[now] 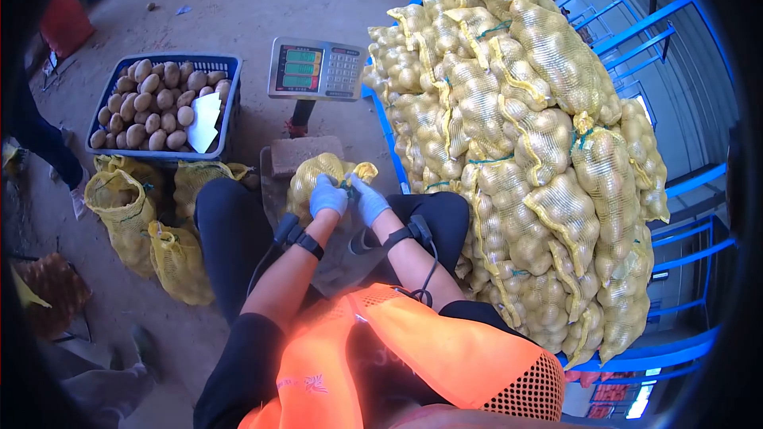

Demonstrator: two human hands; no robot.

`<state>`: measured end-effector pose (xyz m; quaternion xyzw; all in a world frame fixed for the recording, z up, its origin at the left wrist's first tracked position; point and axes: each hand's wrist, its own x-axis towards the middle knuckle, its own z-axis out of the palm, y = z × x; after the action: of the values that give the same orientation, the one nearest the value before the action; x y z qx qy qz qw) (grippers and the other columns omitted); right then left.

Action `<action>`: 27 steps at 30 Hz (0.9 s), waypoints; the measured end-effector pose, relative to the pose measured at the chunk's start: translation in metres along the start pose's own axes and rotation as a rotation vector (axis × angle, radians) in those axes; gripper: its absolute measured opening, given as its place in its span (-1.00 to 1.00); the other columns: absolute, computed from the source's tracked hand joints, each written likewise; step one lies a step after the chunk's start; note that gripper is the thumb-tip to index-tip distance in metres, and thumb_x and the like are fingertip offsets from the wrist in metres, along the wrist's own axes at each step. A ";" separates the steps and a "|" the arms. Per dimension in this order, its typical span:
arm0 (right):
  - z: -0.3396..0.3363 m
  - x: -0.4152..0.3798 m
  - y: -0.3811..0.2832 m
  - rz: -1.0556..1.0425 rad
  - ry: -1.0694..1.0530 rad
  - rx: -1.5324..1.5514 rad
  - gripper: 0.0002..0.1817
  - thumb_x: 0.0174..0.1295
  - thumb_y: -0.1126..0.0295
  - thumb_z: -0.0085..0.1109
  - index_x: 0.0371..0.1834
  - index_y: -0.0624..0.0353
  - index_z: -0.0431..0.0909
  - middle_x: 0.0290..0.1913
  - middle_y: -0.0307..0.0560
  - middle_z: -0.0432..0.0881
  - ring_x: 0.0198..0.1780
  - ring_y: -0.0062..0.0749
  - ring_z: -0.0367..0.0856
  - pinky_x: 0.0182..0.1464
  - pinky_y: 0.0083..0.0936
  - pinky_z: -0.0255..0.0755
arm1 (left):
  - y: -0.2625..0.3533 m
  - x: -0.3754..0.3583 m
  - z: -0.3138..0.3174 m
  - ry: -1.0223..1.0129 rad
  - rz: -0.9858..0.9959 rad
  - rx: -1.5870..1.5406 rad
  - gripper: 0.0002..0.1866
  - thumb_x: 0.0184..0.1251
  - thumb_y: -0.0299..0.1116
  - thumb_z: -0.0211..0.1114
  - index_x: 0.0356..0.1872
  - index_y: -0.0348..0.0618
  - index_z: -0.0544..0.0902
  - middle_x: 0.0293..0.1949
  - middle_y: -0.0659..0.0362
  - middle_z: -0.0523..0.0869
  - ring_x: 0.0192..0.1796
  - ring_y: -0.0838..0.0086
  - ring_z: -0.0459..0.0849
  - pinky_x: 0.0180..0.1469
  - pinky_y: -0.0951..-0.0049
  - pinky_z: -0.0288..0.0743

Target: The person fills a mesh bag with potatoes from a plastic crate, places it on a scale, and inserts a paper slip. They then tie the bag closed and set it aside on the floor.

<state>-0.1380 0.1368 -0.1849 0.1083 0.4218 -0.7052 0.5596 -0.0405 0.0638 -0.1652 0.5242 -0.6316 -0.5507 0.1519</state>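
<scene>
A yellow mesh bag of potatoes [308, 180] stands between my knees on the weighing scale's platform [275, 191]. Its gathered neck has a green tie [347, 184] around it. My left hand [327, 197], in a pale glove, is closed at the left of that neck. From the other side my right hand [368, 202], gloved too, pinches at the same spot. Which fingers hold the tie and which the mesh I cannot make out. Just beyond the bag, a reddish-brown block [306, 155] lies at the foot of the scale's display [318, 69].
On the right, full mesh bags [517, 135] are piled high on a blue metal frame [386, 143]. At left stands a blue crate [159, 157] of potatoes with papers [204, 121] on top. Open mesh bags [119, 210] sit below it. Other people's legs [40, 131] show at left.
</scene>
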 end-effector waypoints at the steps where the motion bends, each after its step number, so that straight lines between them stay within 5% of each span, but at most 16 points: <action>1: -0.014 0.012 -0.003 -0.002 -0.001 0.001 -0.71 0.27 0.27 0.13 0.01 0.12 0.49 -0.13 -0.10 0.56 -0.14 -0.36 0.54 0.01 -0.47 0.48 | -0.009 0.006 0.009 -0.001 0.003 0.001 -0.73 -0.12 -0.50 0.25 -0.29 -0.19 0.49 -0.40 0.04 0.62 -0.26 0.20 0.61 -0.13 0.35 0.46; 3: -0.058 0.048 -0.011 0.803 0.033 1.231 -0.72 0.28 0.23 0.13 -0.01 0.09 0.50 -0.14 -0.13 0.57 -0.18 -0.42 0.55 -0.11 -0.53 0.50 | -0.036 0.025 0.034 0.078 0.070 -0.186 -0.76 -0.10 -0.53 0.21 -0.31 -0.15 0.49 -0.49 0.10 0.58 -0.45 0.19 0.60 -0.35 0.29 0.49; 4: -0.054 0.043 -0.008 0.800 0.030 1.232 -0.72 0.28 0.23 0.13 -0.01 0.09 0.50 -0.14 -0.13 0.57 -0.18 -0.42 0.55 -0.11 -0.53 0.50 | -0.032 0.025 0.032 0.076 0.073 -0.185 -0.76 -0.10 -0.53 0.21 -0.31 -0.15 0.49 -0.49 0.10 0.58 -0.45 0.19 0.60 -0.35 0.29 0.49; 6: -0.034 0.021 0.000 0.196 -0.204 0.463 -0.73 0.27 0.18 0.12 -0.06 0.05 0.52 -0.18 -0.18 0.59 -0.22 -0.48 0.55 -0.24 -0.60 0.49 | -0.016 0.020 0.019 -0.188 -0.224 -0.551 -0.79 0.00 -0.48 0.17 -0.26 -0.18 0.48 -0.49 0.03 0.59 -0.47 0.22 0.61 -0.46 0.31 0.48; 9: -0.009 0.006 -0.003 0.066 -0.013 0.063 -0.73 0.27 0.16 0.13 -0.07 0.04 0.52 -0.21 -0.21 0.59 -0.25 -0.50 0.55 -0.26 -0.62 0.48 | -0.001 0.014 -0.002 -0.398 -0.328 -0.747 -0.80 0.00 -0.55 0.12 -0.27 -0.17 0.47 -0.55 0.11 0.53 -0.64 0.37 0.50 -0.69 0.39 0.33; 13: 0.000 0.000 -0.006 0.053 0.038 -0.069 -0.72 0.26 0.12 0.13 -0.09 0.03 0.52 -0.24 -0.25 0.59 -0.30 -0.52 0.54 -0.30 -0.63 0.46 | 0.005 0.008 -0.002 -0.341 -0.357 -0.839 -0.81 0.09 -0.47 0.15 -0.25 -0.03 0.43 -0.60 0.22 0.49 -0.80 0.54 0.32 -0.80 0.51 0.09; 16: -0.008 0.010 -0.002 0.051 0.085 -0.098 -0.72 0.26 0.11 0.13 -0.11 0.02 0.52 -0.26 -0.27 0.59 -0.33 -0.53 0.54 -0.32 -0.64 0.45 | 0.009 0.003 -0.005 -0.392 -0.349 -0.894 -0.72 0.03 -0.40 0.31 -0.24 -0.03 0.42 -0.57 0.23 0.50 -0.77 0.54 0.35 -0.78 0.52 0.12; 18: -0.040 0.039 0.005 -0.013 -0.119 -0.029 -0.72 0.27 0.12 0.13 -0.10 0.04 0.52 -0.25 -0.26 0.59 -0.34 -0.54 0.54 -0.32 -0.65 0.44 | 0.007 0.000 0.000 -0.294 -0.148 -0.644 -0.61 -0.10 -0.38 0.44 -0.27 -0.03 0.41 -0.53 0.22 0.52 -0.72 0.54 0.38 -0.75 0.52 0.18; 22: -0.004 0.007 -0.001 -0.024 0.011 -0.136 -0.72 0.27 0.14 0.13 -0.09 0.06 0.51 -0.25 -0.23 0.58 -0.28 -0.51 0.54 -0.25 -0.60 0.47 | -0.005 0.006 0.009 -0.265 -0.138 -0.618 -0.57 -0.17 -0.46 0.45 -0.26 -0.05 0.41 -0.51 0.20 0.53 -0.66 0.54 0.42 -0.72 0.54 0.22; 25: -0.005 0.012 0.002 0.049 0.007 0.069 -0.72 0.27 0.16 0.13 -0.09 0.07 0.51 -0.24 -0.18 0.58 -0.24 -0.47 0.54 -0.18 -0.55 0.50 | -0.022 0.016 0.020 -0.219 -0.066 -0.623 -0.62 -0.17 -0.50 0.41 -0.29 -0.09 0.43 -0.51 0.19 0.52 -0.64 0.50 0.44 -0.68 0.51 0.30; 27: 0.003 0.003 0.002 0.004 -0.029 0.185 -0.70 0.26 0.16 0.15 -0.08 0.09 0.51 -0.25 -0.17 0.57 -0.23 -0.45 0.54 -0.15 -0.53 0.51 | -0.044 0.032 0.033 -0.102 0.108 -0.318 -0.67 -0.16 -0.53 0.37 -0.32 -0.14 0.47 -0.49 0.15 0.55 -0.60 0.46 0.52 -0.64 0.47 0.39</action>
<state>-0.1365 0.1322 -0.1854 0.1501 0.3465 -0.7413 0.5548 -0.0577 0.0615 -0.2265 0.4302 -0.5707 -0.6606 0.2300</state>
